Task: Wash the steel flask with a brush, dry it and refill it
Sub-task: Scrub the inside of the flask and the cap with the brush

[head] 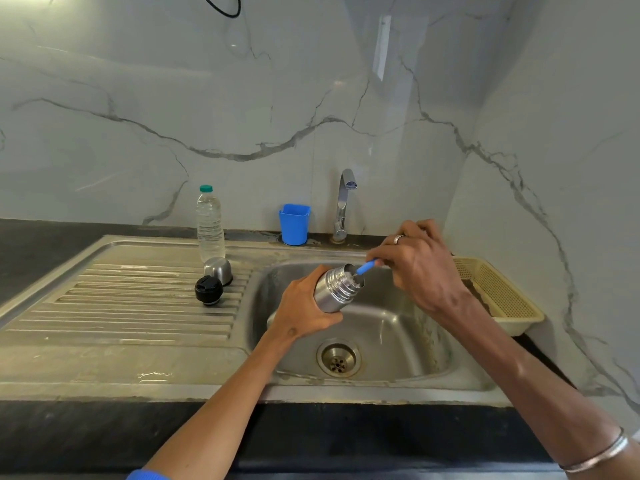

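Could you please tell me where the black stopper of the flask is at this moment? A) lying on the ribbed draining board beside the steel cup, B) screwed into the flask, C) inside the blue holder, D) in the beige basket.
A: the black stopper lies on the draining board next to the steel cup, while the flask mouth is open with the brush in it.

A single wide-angle head view looks forward and steeply down onto the stainless steel sink basin (349, 337) from close above its near edge. It faces the white marble-patterned wall (242, 98) behind the sink, whose edges curve with lens distortion.
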